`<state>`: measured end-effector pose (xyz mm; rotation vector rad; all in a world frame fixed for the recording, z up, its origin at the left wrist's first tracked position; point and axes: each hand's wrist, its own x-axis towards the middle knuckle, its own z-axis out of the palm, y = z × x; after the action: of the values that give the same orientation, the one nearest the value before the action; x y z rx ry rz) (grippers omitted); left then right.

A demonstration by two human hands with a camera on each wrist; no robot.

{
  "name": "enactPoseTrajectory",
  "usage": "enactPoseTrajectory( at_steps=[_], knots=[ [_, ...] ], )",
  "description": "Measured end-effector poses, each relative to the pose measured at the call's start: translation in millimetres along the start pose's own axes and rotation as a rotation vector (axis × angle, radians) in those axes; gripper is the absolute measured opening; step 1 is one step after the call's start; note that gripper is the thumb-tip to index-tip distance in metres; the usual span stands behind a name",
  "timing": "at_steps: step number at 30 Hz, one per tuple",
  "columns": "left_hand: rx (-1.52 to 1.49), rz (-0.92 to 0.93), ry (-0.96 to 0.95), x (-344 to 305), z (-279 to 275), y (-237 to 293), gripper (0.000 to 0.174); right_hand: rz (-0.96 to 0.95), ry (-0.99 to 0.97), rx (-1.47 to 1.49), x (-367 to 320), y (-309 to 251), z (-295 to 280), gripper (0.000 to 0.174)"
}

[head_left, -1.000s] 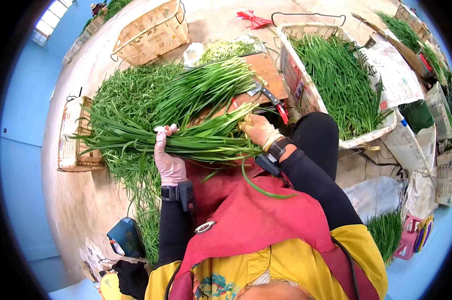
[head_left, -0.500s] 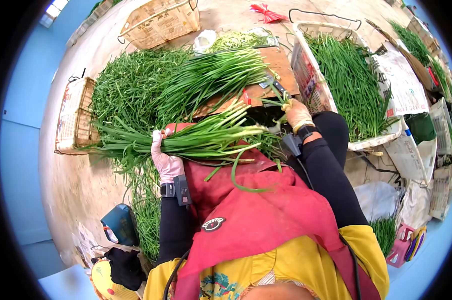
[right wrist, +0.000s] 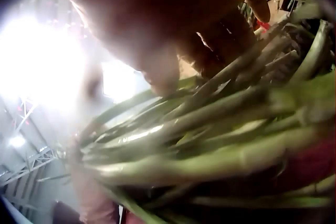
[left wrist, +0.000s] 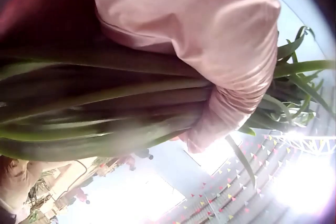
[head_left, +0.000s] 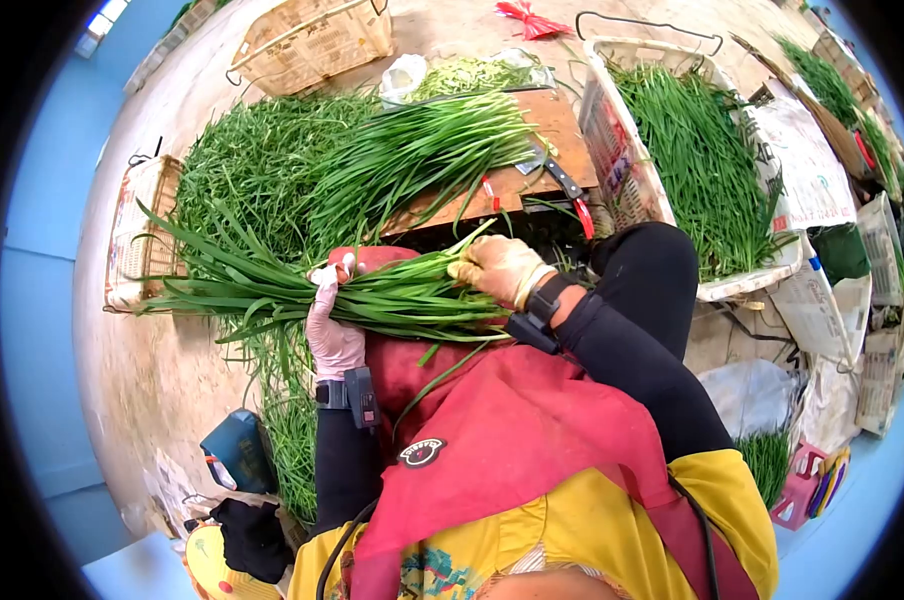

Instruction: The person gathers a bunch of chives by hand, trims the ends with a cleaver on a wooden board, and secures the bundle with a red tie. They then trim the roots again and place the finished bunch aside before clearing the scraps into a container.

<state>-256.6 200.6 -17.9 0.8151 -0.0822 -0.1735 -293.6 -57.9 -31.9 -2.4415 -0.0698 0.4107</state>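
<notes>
On the far left, a pale crate point(head_left: 144, 240) is standing beyond the leafy tips of our green bundle point(head_left: 402, 295). Farther out from our left hand point(head_left: 334, 335), loose greens point(head_left: 262, 150) are lying in a broad heap. With that gloved hand we are gripping the bundle near its middle, fingers curling round it, and we are holding it crosswise over our red apron point(head_left: 512, 420). Just beyond, between our two hands, more long stalks point(head_left: 422, 160) are lying partly across a brown board point(head_left: 567, 130). With our gloved right hand point(head_left: 507, 268) we are pinching at the bundle's paler ends; how many stalks it is catching, we cannot tell. Beyond that hand, a black-handled knife point(head_left: 562, 180) is resting by the board's edge. Farther right, a large crate point(head_left: 627, 175) is holding upward-showing greens point(head_left: 692, 170).
</notes>
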Motion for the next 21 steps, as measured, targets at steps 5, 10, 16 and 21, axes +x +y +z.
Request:
enactPoseTrajectory(
  at_steps=[5,10,16,21],
  knots=[
    [-0.068,0.002,-0.04,-0.7,-3.4,-0.7,0.014,0.028,0.0,0.261,11.7,13.8,19.3,0.038],
    [-0.129,-0.032,-0.033,-0.6,0.6,0.6,0.018,0.078,0.02,0.351,9.1,13.4,18.2,0.036],
    [-0.022,-0.137,0.026,4.5,-3.7,-5.1,0.014,0.061,0.136,0.113,10.0,28.7,28.2,0.032],
    [0.212,-0.134,-0.11,9.5,-15.4,-19.4,0.01,0.183,0.171,0.15,-3.4,44.8,38.0,0.029]
  ],
)
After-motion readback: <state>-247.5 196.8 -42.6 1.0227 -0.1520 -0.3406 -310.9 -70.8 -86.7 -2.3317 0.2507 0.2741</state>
